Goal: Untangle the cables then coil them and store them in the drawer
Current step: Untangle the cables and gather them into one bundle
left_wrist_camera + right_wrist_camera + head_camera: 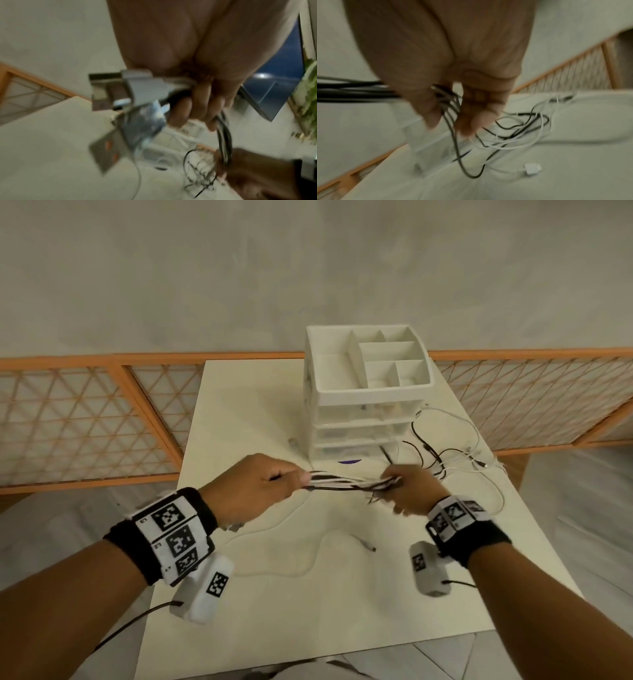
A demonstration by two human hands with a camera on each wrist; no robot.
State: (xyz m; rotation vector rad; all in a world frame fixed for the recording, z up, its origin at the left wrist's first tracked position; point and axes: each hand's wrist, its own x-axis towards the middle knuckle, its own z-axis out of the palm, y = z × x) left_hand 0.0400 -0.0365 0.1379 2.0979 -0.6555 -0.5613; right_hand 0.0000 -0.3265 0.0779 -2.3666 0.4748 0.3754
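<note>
While both fists were curled tight, left hand (253, 491) & right hand (409, 489) gripped opposite ends of a black/white cable bundle (346, 482), stretched between them just in front of the drawer unit (363, 419). Loose cables (455, 455) lay right of unit. Its top tray compartments looked empty; drawers shut, contents unclear.

White table (342, 594): drawer box (366, 392) at far edge, loose cables (455, 453) by right edge, 1 white cable (308, 546) mid table.
</note>
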